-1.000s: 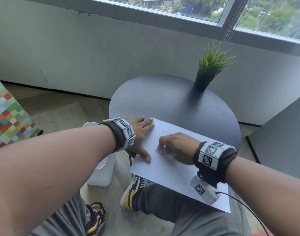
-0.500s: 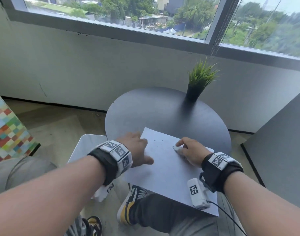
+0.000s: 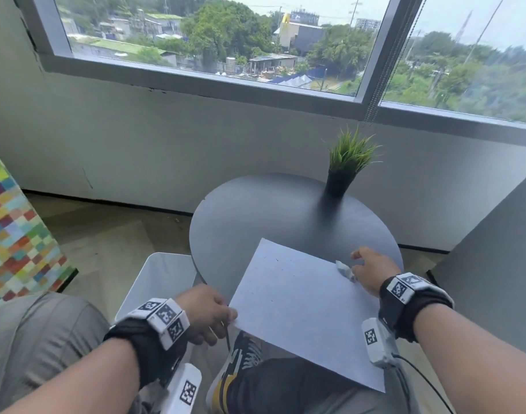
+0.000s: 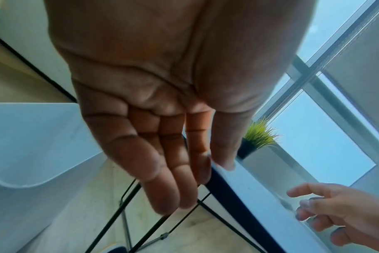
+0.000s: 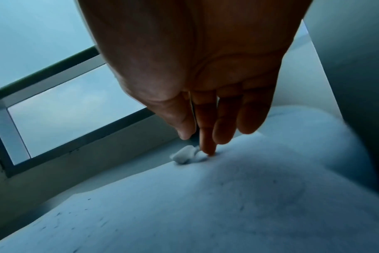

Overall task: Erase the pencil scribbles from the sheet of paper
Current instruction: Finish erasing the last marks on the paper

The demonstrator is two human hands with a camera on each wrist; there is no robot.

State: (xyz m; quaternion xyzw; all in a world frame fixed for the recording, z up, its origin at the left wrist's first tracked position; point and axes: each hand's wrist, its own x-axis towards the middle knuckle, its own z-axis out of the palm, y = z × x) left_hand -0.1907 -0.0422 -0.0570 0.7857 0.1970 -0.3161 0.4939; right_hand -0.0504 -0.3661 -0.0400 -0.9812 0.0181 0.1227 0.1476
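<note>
A white sheet of paper (image 3: 300, 309) lies on the round dark table (image 3: 270, 210), its near corner hanging over the edge. Only a few tiny dark specks show on the paper (image 5: 206, 214). My left hand (image 3: 223, 321) is at the sheet's left corner. In the left wrist view the left hand (image 4: 214, 167) has its thumb on top of the corner and its index finger beneath, pinching it. A small white eraser (image 3: 344, 268) lies on the sheet's right edge. My right hand (image 3: 357, 261) hovers there with straight fingers, one fingertip (image 5: 209, 150) touching the eraser (image 5: 184, 155).
A potted grass plant (image 3: 350, 162) stands at the table's far side. A white bin (image 3: 160, 282) sits on the floor left of the table. A dark grey panel (image 3: 494, 264) rises on the right. My knee and a shoe (image 3: 241, 363) are under the table's near edge.
My right hand moved from the sheet's middle to its right edge and let go of the eraser. My left hand slid from lying flat on the sheet to pinching its left corner.
</note>
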